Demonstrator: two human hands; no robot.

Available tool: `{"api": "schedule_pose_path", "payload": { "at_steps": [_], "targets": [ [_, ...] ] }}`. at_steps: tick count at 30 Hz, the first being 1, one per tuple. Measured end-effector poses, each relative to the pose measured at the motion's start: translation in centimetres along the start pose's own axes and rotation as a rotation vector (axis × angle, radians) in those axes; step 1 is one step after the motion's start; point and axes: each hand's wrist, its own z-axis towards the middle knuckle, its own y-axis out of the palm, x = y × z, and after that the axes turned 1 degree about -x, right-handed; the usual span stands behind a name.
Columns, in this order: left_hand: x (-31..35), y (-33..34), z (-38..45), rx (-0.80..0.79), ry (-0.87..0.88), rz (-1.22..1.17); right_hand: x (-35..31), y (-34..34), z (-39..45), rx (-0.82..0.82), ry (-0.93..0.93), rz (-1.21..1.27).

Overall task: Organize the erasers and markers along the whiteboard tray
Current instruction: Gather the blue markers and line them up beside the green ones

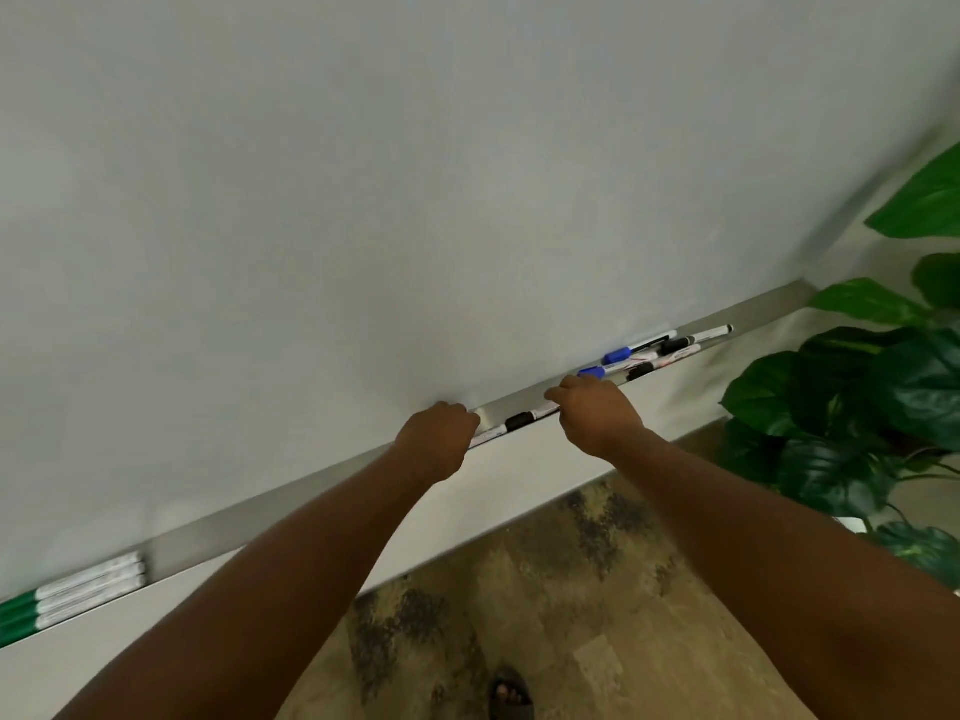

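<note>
A long metal whiteboard tray [291,498] runs from lower left to upper right under the whiteboard. My left hand [435,442] and my right hand [592,411] both reach to its middle, fingers curled over markers lying end to end there. Between the hands shows a black-capped marker [519,421]. My right hand grips its white barrel; my left hand holds the white end of another marker [487,437]. A loose heap of blue- and black-capped markers [652,354] lies further right. Three green-capped markers [72,597] lie side by side at the far left. No eraser is visible.
A large green leafy plant [878,387] stands close to the tray's right end. Below the tray are a pale wall strip and a mottled brown floor [545,605], where my sandalled foot [511,698] shows.
</note>
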Motion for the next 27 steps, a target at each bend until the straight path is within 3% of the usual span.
{"api": "schedule_pose_path", "payload": {
  "at_steps": [11, 20, 27],
  "targets": [
    [0.0, 0.8, 1.9, -0.046, 0.01, -0.032, 5.1, -0.9, 1.3, 0.112, 0.153, -0.065],
    [2.6, -1.3, 4.1, 0.197, 0.108, -0.19, 8.4, -0.5, 2.6, 0.018, 0.159, -0.165],
    [5.3, -2.8, 7.9, 0.322, 0.161, -0.26, 9.2, 0.5, 3.2, 0.092, 0.061, -0.115]
  ]
}}
